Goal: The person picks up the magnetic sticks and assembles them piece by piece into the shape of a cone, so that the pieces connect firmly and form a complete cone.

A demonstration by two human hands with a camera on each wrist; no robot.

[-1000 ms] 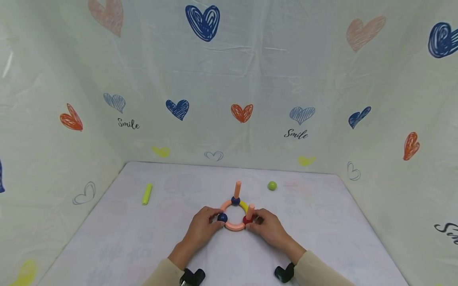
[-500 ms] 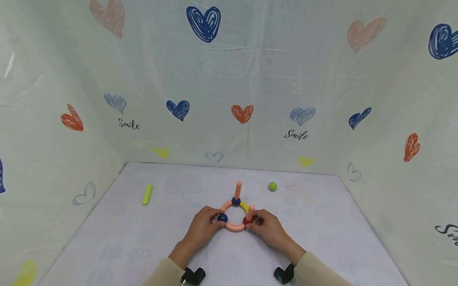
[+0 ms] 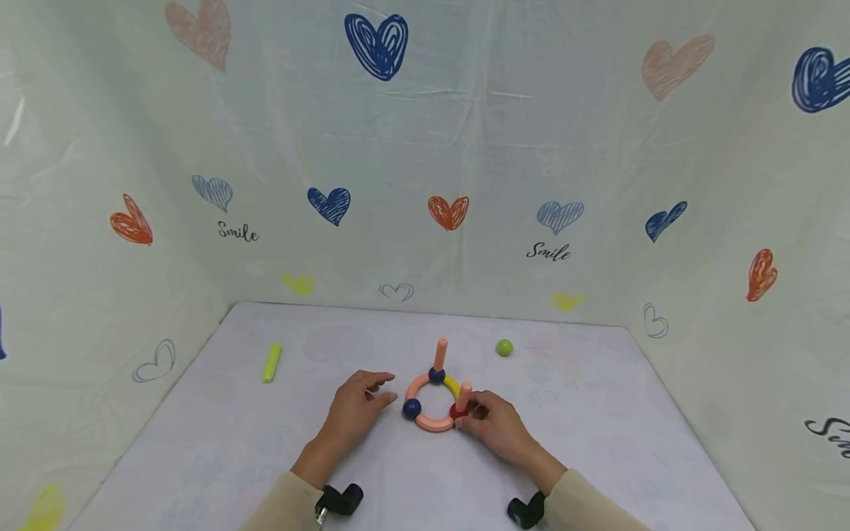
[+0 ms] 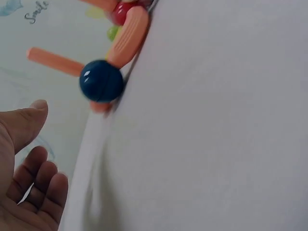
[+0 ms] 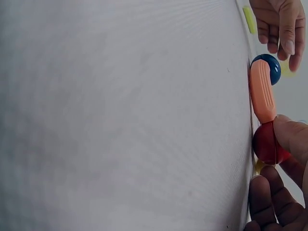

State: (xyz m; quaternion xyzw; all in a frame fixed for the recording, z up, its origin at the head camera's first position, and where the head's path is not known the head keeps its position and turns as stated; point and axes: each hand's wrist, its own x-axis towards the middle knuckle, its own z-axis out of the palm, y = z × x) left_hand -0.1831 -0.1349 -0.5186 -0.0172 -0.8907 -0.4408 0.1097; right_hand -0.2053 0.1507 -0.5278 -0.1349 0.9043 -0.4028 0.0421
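A ring of curved sticks and balls lies mid-table in the head view. It joins two orange curved sticks (image 3: 434,425), a yellow curved stick (image 3: 452,384), a red ball (image 3: 456,412) and two dark blue balls. Straight orange sticks stand upright on the back blue ball (image 3: 436,375) and on the red ball. My right hand (image 3: 502,429) pinches the red ball between thumb and fingers, as the right wrist view also shows. My left hand (image 3: 352,410), fingers apart and holding nothing, hovers left of the near blue ball (image 4: 102,81), without touching it.
A green ball (image 3: 505,347) lies behind the ring to the right. Toward the back left of the white table (image 3: 219,442) rests a yellow-green straight stick (image 3: 272,363). A heart-printed sheet (image 3: 491,147) hangs around the table's back and sides.
My left hand has let go of the near blue ball and drawn away to the left, its fingers spreading. The right hand stays on the red ball; the ring has hardly moved.
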